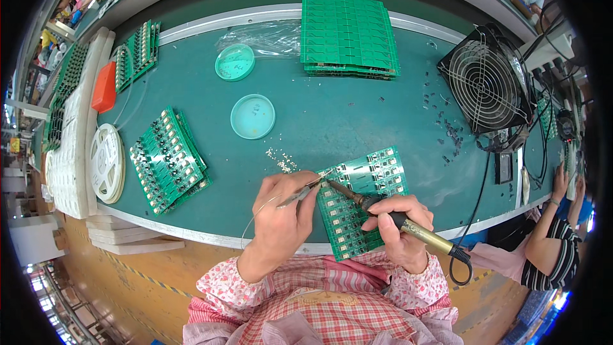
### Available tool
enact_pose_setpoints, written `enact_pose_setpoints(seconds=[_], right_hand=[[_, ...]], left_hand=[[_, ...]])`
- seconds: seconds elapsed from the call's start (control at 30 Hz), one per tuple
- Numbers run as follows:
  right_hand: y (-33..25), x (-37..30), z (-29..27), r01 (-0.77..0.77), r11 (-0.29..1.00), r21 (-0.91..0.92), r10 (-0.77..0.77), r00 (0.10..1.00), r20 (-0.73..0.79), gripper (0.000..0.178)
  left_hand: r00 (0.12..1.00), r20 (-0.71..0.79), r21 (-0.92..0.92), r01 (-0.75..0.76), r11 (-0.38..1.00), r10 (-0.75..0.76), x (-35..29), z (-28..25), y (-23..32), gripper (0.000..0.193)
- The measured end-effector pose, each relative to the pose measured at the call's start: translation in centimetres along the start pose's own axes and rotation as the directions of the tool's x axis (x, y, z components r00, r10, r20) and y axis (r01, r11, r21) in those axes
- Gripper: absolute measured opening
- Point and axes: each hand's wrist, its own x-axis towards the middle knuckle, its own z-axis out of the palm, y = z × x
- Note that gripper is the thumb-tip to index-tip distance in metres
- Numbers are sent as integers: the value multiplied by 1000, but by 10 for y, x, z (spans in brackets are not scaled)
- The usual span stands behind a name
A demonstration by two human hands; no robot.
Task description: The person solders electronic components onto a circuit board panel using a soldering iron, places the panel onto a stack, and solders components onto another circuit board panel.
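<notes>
My left hand (280, 218) is closed on metal tweezers (295, 197); a thin wire, perhaps solder, loops out beside it. In my right hand (402, 233) is a soldering iron (418, 230) with a gold-coloured handle, slanting up to the left. Both tools' tips meet near the upper left corner of a green circuit board panel (364, 186). Rows of small white parts line that panel, which lies at the table's near edge, partly under my hands. Just beyond my left fingers are scattered tiny pale parts (281, 161).
Two round teal dishes (253, 116) sit mid-table. Behind stands a stack of green boards (348, 35); more boards (167, 160) lie left, by a white reel (106, 163) and red box (104, 87). At right are a fan (485, 80), dark bits, the iron's cord and another person's arms (550, 217).
</notes>
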Motion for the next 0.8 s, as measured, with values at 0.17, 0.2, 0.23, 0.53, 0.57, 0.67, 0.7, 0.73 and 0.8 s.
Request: enact_pose_setpoints(seconds=[0.17, 0.2, 0.23, 0.53, 0.57, 0.67, 0.7, 0.73, 0.8], right_hand=[[6, 2, 2, 37, 999, 0, -37, 999, 3, 12], [6, 3, 2, 36, 999, 0, -36, 999, 4, 12], [7, 4, 1, 61, 998, -4, -61, 998, 18, 12], [7, 2, 1, 137, 989, -56, -135, 990, 42, 17], [7, 3, 1, 140, 989, -55, -137, 989, 51, 19], [3, 4, -4, 125, 985, -120, -104, 981, 167, 10], [1, 4, -6, 125, 985, -121, -104, 981, 165, 10], [-1, 5, -8, 136, 982, -131, -109, 974, 197, 10], [-1, 5, -9, 149, 979, -137, -115, 967, 227, 10]], left_hand=[[1000, -2, 5, 2, 1000, -2, 0, 0, 1, 19], [1000, -2, 5, 3, 1000, -3, 0, 0, 1, 19], [1000, -2, 3, 5, 1000, -5, 0, 0, 1, 19], [1000, 12, -16, -2, 1000, 2, 0, -1, -1, 19], [1000, 8, -16, -10, 1000, 10, 1, -1, -1, 19], [1000, 7, -13, -6, 1000, 6, 1, -1, 0, 19], [1000, 8, -14, -7, 1000, 7, 1, -1, 0, 19], [1000, 7, -10, -3, 1000, 3, 1, -1, 0, 19], [1000, 6, -2, -1, 1000, 1, 0, -1, 0, 19]])
